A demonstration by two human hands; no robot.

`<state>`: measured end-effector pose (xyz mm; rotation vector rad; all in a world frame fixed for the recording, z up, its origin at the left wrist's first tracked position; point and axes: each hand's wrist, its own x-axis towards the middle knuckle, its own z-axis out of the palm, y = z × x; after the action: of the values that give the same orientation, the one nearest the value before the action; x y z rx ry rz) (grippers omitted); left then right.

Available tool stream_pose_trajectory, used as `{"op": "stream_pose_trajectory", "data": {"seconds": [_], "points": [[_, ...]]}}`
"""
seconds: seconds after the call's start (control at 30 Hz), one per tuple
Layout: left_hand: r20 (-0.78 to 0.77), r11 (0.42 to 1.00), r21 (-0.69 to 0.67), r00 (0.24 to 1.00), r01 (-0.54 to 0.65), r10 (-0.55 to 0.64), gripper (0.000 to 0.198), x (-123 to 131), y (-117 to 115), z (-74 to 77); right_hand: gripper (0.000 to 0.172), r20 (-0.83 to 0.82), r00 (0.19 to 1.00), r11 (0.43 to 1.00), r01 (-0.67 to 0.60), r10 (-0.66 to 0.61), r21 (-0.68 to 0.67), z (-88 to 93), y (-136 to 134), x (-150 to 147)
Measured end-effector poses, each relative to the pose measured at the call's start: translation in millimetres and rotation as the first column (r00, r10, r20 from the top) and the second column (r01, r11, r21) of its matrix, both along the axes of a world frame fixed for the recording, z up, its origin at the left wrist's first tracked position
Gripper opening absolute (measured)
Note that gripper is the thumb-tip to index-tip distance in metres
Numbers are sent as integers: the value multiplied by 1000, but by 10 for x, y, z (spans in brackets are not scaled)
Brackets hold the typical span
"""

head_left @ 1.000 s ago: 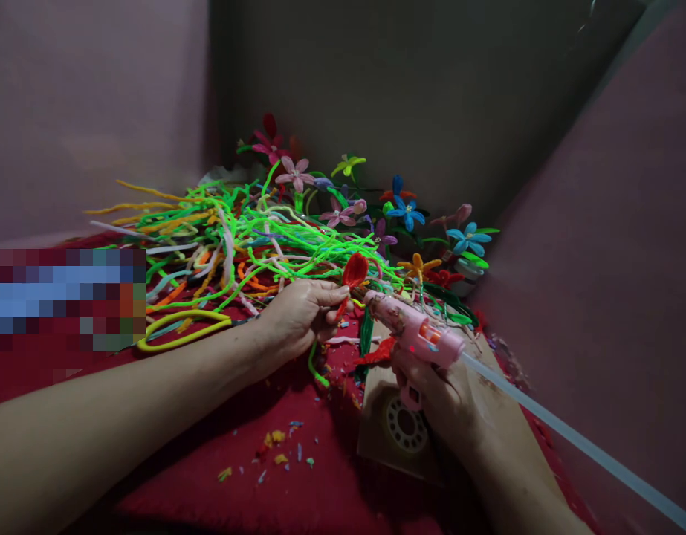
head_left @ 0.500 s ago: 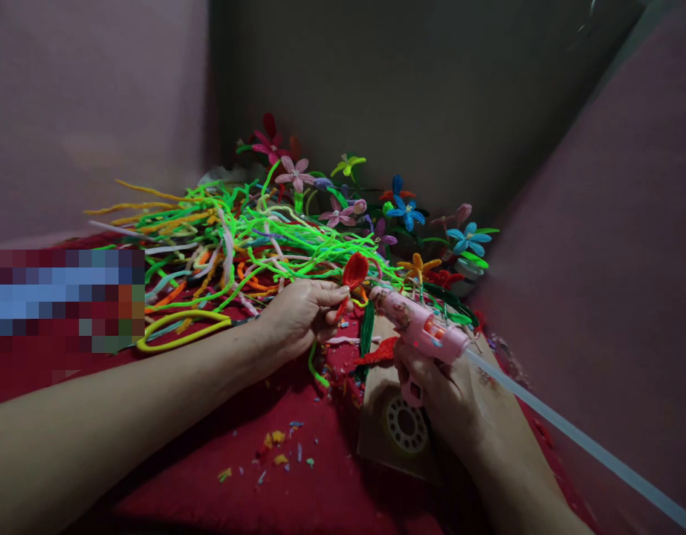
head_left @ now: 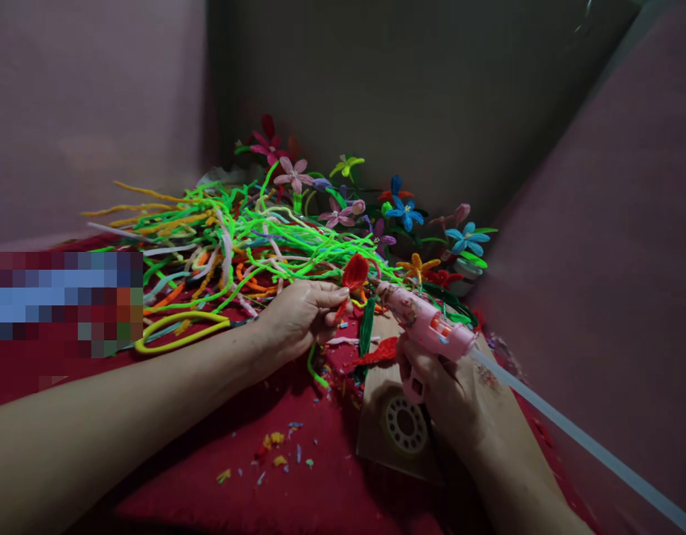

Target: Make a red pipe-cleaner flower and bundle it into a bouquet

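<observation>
The left hand (head_left: 301,316) is closed, thumb and fingertips pinching the stalk of a red looped petal (head_left: 354,271), which stands up at about two o'clock from the knuckles, just above the fingertips. The right hand (head_left: 437,386) is wrapped tight around the grip of a pink glue gun (head_left: 426,323). The gun's nozzle points toward ten o'clock and ends just beside the base of the petal; whether it touches cannot be told. A long clear glue stick (head_left: 571,438) runs out of the back of the gun toward four o'clock, down to the lower right corner of the view. Between the two hands lie a dark green fuzzy stem (head_left: 366,331) and a loose red petal (head_left: 379,353), the latter just beside the right thumb. Under the right hand sits a piece of brown cardboard (head_left: 376,446) with a white ring printed on it. At nine o'clock from the left hand, near the wrist, lie scissors (head_left: 180,331) with yellow handles. At eleven o'clock spreads a tangled heap of pipe cleaners (head_left: 236,238), mostly bright green with orange, white and yellow. At one o'clock, against the dark back wall, stand finished flowers (head_left: 406,212) in pink, blue, yellow and red. Everything rests on a red cloth (head_left: 209,475), with small coloured scraps (head_left: 276,446) scattered at six o'clock from the left hand.
</observation>
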<state>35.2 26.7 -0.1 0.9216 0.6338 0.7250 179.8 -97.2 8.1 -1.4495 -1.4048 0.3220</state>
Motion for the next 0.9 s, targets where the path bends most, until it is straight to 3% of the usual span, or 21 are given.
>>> {"op": "stream_pose_trajectory", "data": {"seconds": [0.23, 0.43, 0.67, 0.9], "points": [[-15, 1000, 9, 1000, 0, 0, 8, -2, -18, 22, 22, -129, 992, 998, 3, -11, -62, -55, 1, 30], [-17, 999, 41, 1000, 27, -26, 15, -4, -22, 20, 27, -86, 996, 995, 25, -33, -93, -112, -7, 72], [14, 1000, 24, 1000, 11, -11, 9, -7, -15, 37, 19, -155, 987, 996, -48, 36, -76, -106, 10, 53], [-65, 982, 186, 998, 3, 10, 22, -3, -43, 18, 42, -247, 968, 996, -57, 36, -75, -109, -6, 36]]}}
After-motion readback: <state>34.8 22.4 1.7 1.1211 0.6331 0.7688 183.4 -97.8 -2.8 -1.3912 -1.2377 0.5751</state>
